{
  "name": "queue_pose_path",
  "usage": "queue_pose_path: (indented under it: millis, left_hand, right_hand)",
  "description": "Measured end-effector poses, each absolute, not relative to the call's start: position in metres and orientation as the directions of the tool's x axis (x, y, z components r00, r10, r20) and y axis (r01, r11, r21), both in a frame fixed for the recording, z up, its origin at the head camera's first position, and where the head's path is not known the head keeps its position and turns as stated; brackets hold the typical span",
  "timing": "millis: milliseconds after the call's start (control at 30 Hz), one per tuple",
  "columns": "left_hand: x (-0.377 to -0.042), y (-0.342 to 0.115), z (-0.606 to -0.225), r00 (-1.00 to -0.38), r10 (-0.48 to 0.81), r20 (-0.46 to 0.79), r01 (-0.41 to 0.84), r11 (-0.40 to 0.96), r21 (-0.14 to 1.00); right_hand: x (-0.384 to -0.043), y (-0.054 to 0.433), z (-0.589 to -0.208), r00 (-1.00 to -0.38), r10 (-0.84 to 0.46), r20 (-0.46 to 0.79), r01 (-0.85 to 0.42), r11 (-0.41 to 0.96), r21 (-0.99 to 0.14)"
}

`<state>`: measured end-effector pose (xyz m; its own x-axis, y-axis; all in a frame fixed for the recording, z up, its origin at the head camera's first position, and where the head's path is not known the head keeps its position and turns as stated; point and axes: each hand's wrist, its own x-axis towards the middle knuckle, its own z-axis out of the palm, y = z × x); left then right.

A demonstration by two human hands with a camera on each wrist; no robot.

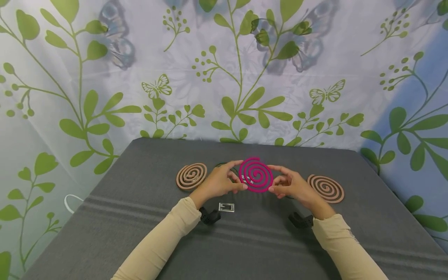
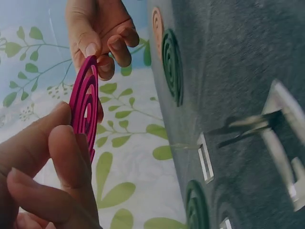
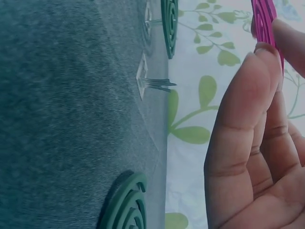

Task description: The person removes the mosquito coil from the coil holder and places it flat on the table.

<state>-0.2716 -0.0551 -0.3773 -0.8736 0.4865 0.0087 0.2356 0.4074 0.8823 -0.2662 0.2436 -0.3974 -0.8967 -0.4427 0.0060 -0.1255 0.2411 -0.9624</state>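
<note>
A pink mosquito coil (image 1: 257,175) is held up above the table, its spiral face toward the head camera. My left hand (image 1: 222,181) pinches its left edge between thumb and fingers. On the opposite edge, my right hand (image 1: 294,186) grips it the same way. Edge-on, the pink coil (image 2: 86,102) shows thin and flat in the left wrist view. Below it on the table are small metal coil stands, one (image 2: 206,157) with upright prongs. Another metal stand (image 1: 226,207) lies nearer, by my left wrist.
A brown coil (image 1: 191,177) lies left of my hands, another brown coil (image 1: 325,188) to the right. Two green coils, one (image 2: 171,67) and another (image 3: 126,205), rest on the grey table (image 1: 140,233), mostly hidden by my hands in the head view. A leaf-patterned curtain (image 1: 196,97) hangs behind.
</note>
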Motion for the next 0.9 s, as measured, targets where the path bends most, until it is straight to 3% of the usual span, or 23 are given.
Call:
queue_pose_path:
  millis: [367,600,900]
  left_hand:
    - [-0.259,-0.059,-0.387,-0.831,0.556,0.017,0.273,0.381,0.883]
    - [-0.249,-0.059,-0.392,-0.831,0.545,0.115,0.435,0.506,0.745]
    - [-0.243,-0.058,-0.398,-0.833,0.534,0.147,0.498,0.607,0.619]
  right_hand:
    - [-0.257,0.247,-0.406,-0.849,-0.528,0.019,-0.136,0.183,-0.974]
    - [-0.252,0.251,-0.411,-0.809,-0.586,0.046,-0.166,0.153,-0.974]
    - [-0.248,0.255,-0.417,-0.783,-0.621,0.036,-0.173,0.162,-0.971]
